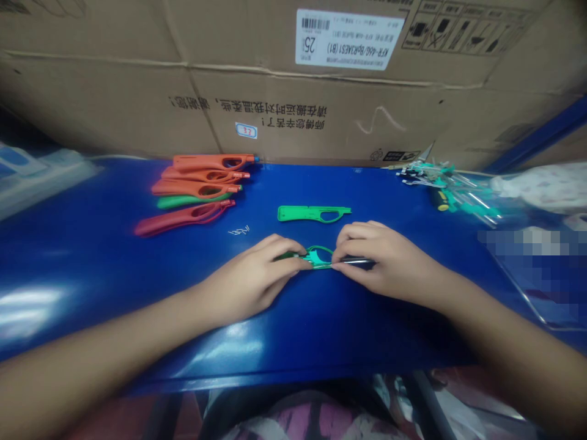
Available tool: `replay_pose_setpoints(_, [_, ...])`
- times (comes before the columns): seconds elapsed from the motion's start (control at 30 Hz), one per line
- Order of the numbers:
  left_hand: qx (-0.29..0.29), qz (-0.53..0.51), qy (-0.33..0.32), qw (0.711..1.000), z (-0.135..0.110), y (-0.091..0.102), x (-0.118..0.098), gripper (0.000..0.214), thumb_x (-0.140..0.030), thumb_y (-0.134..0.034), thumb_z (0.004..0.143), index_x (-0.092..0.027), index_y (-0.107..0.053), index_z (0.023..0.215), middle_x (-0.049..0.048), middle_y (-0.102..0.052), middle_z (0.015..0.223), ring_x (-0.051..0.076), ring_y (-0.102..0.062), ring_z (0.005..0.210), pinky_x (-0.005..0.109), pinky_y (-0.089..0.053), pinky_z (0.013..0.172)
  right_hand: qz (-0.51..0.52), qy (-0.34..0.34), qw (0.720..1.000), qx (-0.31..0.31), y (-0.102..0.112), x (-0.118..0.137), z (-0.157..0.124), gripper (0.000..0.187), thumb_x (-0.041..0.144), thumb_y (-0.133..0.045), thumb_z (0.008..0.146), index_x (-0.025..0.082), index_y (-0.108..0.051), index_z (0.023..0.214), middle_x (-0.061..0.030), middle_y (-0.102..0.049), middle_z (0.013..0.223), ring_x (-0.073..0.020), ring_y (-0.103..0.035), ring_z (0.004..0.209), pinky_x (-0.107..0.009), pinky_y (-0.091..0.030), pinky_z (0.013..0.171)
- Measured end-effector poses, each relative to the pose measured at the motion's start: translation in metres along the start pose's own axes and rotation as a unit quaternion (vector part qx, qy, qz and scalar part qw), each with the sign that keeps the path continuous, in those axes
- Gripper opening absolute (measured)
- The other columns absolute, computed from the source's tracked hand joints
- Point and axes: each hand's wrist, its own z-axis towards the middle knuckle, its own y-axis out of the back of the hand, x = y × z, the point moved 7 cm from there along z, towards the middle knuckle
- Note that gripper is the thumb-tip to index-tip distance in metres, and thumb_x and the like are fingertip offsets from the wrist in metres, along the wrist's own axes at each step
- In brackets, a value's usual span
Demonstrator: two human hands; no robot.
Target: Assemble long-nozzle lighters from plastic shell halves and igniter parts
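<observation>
At the middle of the blue table, my left hand is closed around the handle end of a green lighter casing, with fingertips by its teal trigger piece. My right hand pinches a thin metal tube at the casing's other end, the tube lying in line with it. My fingers cover much of both parts. Just beyond my hands lies a separate green casing half, its trigger loop to the right. A few small pale pins rest to the left of it.
Several orange lighter bodies and a red one are piled at the left. Metal tubes with teal parts lie in a heap at the right, near a whitish bag. A large cardboard box stands behind the table.
</observation>
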Motion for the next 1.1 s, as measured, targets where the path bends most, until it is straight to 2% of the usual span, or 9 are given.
replay_pose_setpoints(0.33, [-0.012, 0.004, -0.009, 1.000, 0.001, 0.002, -0.002, 0.033, -0.014, -0.048, 0.101, -0.022, -0.067, 0.127, 0.0111, -0.062, 0.124, 0.024, -0.057, 0.114, 0.042, -0.053, 0.098, -0.008, 0.007, 1.000, 0.017, -0.003, 0.001, -0.002, 0.014, 0.022, -0.062, 0.095, 0.022, -0.074, 0.090, -0.0034, -0.071, 0.094, -0.0167, -0.064, 0.086, -0.034, -0.039, 0.082])
replay_pose_setpoints(0.6, [-0.012, 0.008, -0.007, 1.000, 0.000, 0.003, -0.001, 0.034, -0.014, -0.049, 0.100, -0.024, -0.066, 0.128, 0.0105, -0.062, 0.125, 0.024, -0.058, 0.116, 0.041, -0.053, 0.099, -0.005, 0.048, 0.998, -0.051, 0.010, 0.012, -0.003, 0.014, 0.021, -0.061, 0.094, 0.021, -0.072, 0.087, -0.0028, -0.070, 0.090, -0.0154, -0.063, 0.082, -0.034, -0.040, 0.081])
replay_pose_setpoints(0.83, [-0.025, 0.024, -0.016, 0.999, 0.001, 0.004, -0.004, 0.035, -0.013, -0.049, 0.099, -0.023, -0.067, 0.128, 0.0119, -0.064, 0.124, 0.025, -0.060, 0.114, 0.044, -0.054, 0.097, -0.004, 0.071, 0.997, -0.037, -0.003, 0.016, 0.001, 0.015, 0.022, -0.058, 0.096, 0.021, -0.072, 0.091, -0.0043, -0.070, 0.094, -0.0161, -0.062, 0.086, -0.034, -0.041, 0.083])
replay_pose_setpoints(1.1, [-0.026, -0.001, -0.014, 1.000, 0.001, 0.001, -0.001, 0.035, -0.012, -0.049, 0.100, -0.020, -0.065, 0.129, 0.0118, -0.063, 0.126, 0.023, -0.058, 0.118, 0.040, -0.052, 0.101, -0.046, 0.074, 0.996, -0.014, -0.007, 0.017, 0.000, 0.020, 0.024, -0.055, 0.098, 0.021, -0.074, 0.099, -0.0045, -0.069, 0.098, -0.0178, -0.059, 0.088, -0.035, -0.039, 0.084])
